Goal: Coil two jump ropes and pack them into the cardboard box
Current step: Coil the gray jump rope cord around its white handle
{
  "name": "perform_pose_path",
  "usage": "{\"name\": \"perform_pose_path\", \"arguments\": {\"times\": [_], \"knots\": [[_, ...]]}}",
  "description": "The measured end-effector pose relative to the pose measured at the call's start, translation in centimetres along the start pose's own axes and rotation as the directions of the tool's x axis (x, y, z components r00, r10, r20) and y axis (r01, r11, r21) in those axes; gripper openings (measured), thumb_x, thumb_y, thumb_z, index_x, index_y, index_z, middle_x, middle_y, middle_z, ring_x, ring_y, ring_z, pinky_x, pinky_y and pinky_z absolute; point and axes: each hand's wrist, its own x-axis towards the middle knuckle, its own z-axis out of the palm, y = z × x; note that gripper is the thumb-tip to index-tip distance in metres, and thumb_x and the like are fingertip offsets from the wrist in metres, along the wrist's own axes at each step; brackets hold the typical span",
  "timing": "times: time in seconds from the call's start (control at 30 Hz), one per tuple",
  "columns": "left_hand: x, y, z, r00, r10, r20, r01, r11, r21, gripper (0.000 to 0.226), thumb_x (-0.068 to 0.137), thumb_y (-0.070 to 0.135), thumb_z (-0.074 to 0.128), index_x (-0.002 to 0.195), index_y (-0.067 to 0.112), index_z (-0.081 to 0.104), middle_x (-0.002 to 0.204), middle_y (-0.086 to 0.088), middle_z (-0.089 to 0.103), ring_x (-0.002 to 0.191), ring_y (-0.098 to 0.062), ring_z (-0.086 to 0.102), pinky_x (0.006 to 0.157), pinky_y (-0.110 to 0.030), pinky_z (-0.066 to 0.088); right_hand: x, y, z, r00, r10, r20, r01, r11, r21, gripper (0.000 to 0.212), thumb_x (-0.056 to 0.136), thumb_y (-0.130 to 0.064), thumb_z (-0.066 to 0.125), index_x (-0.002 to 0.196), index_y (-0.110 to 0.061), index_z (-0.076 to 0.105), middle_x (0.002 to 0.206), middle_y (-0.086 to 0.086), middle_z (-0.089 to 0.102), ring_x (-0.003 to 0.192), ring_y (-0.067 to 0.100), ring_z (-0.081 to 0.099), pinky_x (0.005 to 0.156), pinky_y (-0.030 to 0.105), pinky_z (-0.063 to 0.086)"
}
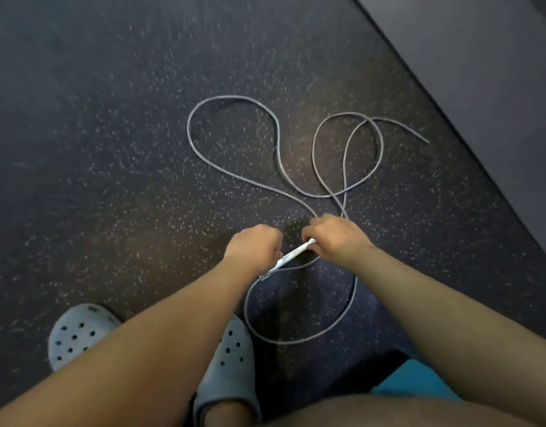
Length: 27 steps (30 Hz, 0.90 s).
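A thin grey jump rope [277, 140] lies in loose, crossing loops on the dark speckled floor ahead of me. Its white handle [293, 255] runs slantwise between my two hands. My left hand [253, 246] grips the lower end of the handle with curled fingers. My right hand [333, 235] grips the upper end, where the rope strands gather. One more loop [351, 300] hangs down below my right wrist toward my feet. The rope's free end [425, 141] lies at the far right. No cardboard box and no second rope are in sight.
My two feet in pale grey perforated clogs [77, 332] stand at the lower left. A lighter grey strip of floor [481, 72] runs diagonally across the upper right. Something turquoise [419, 380] shows at the lower right edge.
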Motion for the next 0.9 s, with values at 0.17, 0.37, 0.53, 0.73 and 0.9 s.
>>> {"name": "perform_pose_path", "arguments": {"times": [0.17,0.37,0.53,0.73,0.9], "knots": [[1.7,0.6,3.0,0.997,-0.003,0.075,0.002,1.0,0.007,0.028,0.097,0.034,0.065,0.118,0.016,0.061,0.124,-0.009,0.062,0.111,-0.034,0.063,0.089,-0.042,0.051,1.7,0.6,2.7,0.998,-0.052,-0.018,0.051,0.995,-0.082,0.019,0.095,-0.024,0.063,0.114,-0.02,0.061,0.121,0.006,0.054,0.115,0.03,0.051,0.089,0.043,0.045],[0.2,-1.4,-0.8,0.999,0.014,0.047,-0.012,0.999,-0.049,0.028,0.099,0.027,0.059,0.12,0.011,0.05,0.117,-0.014,0.063,0.103,-0.036,0.064,0.09,-0.049,0.052,2.0,0.0,-1.3,0.976,-0.112,-0.185,0.099,0.992,-0.078,0.015,0.099,-0.033,0.056,0.111,-0.023,0.057,0.116,0.001,0.06,0.111,0.026,0.048,0.091,0.04,0.034],[-6.1,-4.7,-10.9,0.981,0.03,-0.194,-0.028,1.0,0.01,0.023,0.101,0.042,0.052,0.109,0.024,0.041,0.096,-0.003,0.065,0.083,-0.029,0.062,0.068,-0.04,0.043,1.4,-3.5,-11.1,0.92,-0.177,-0.348,0.265,0.938,0.224,0.012,0.098,-0.027,0.061,0.107,-0.023,0.054,0.092,-0.004,0.061,0.088,0.027,0.057,0.077,0.042,0.046],[-22.3,-6.2,-22.8,0.883,0.11,-0.456,0.073,0.928,0.365,0.029,0.107,0.053,0.028,0.12,0.031,0.041,0.094,0.001,0.064,0.082,-0.03,0.064,0.064,-0.038,0.04,-2.8,-12.1,-23.6,0.768,-0.233,-0.596,0.533,0.748,0.395,0.015,0.092,-0.039,0.07,0.096,-0.028,0.061,0.067,-0.004,0.055,0.06,0.01,0.045,0.063,0.032,0.039],[-35.7,-6.1,-27.3,0.754,0.182,-0.632,0.155,0.885,0.44,0.035,0.108,0.047,0.03,0.116,0.022,0.052,0.104,0.003,0.047,0.077,-0.026,0.057,0.064,-0.04,0.046,-8.6,-19.2,-31.3,0.731,-0.242,-0.638,0.643,0.555,0.527,0.033,0.088,-0.052,0.071,0.085,-0.02,0.07,0.064,0.003,0.052,0.061,0.014,0.043,0.062,0.034,0.039]]}}
